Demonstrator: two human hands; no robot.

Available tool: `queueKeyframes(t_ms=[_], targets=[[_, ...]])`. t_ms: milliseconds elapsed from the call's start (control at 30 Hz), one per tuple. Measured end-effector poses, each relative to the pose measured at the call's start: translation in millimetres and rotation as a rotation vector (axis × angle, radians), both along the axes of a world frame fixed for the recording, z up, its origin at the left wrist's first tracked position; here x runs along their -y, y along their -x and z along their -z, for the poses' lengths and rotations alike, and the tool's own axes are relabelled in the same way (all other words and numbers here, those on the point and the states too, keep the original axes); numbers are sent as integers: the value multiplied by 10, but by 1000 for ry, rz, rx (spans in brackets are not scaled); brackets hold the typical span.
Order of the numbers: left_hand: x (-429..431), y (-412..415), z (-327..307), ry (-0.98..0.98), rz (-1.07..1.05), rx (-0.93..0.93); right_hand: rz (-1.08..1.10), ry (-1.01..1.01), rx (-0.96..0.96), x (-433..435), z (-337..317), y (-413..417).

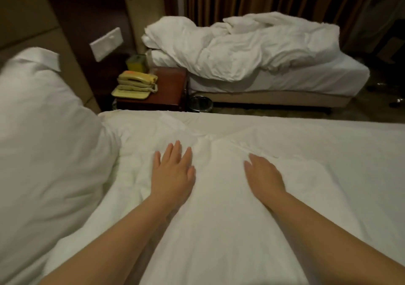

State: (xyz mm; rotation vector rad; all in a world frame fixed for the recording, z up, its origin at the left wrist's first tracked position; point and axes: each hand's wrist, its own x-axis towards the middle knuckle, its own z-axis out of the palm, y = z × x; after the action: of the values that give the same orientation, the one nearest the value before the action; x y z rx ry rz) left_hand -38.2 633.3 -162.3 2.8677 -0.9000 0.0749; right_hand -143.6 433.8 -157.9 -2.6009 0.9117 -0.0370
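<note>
A white duvet covers the near bed and fills the lower half of the view. My left hand lies flat on it with straight, slightly spread fingers. My right hand also rests flat on the duvet, a short way to the right, fingers together and a little blurred. A ridge of creases runs between and beyond the two hands. A large white pillow lies at the left, against the duvet's edge.
A wooden nightstand with a cream telephone stands beyond the near bed. A second bed with a rumpled white duvet is behind it, before brown curtains. A metal bin sits on the floor between the beds.
</note>
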Motion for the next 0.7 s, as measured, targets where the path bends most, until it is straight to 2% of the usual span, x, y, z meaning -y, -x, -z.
queueKeyframes(t_ms=[100, 233, 467, 600, 700], targets=[[-447, -156, -131, -36, -114, -12, -147, -82, -123, -745, -226, -442], [-684, -228, -51, -26, -208, -132, -292, 43, -260, -1274, -113, -797], [-383, -695, 283, 117, -262, -201, -339, 223, -214, -970, 184, -1325], [-197, -1091, 601, 197, -299, -185, -346, 219, -131, -944, 540, -1734], [-202, -1339, 952, 230, -322, -255, -361, 205, -125, -968, 885, -1992]])
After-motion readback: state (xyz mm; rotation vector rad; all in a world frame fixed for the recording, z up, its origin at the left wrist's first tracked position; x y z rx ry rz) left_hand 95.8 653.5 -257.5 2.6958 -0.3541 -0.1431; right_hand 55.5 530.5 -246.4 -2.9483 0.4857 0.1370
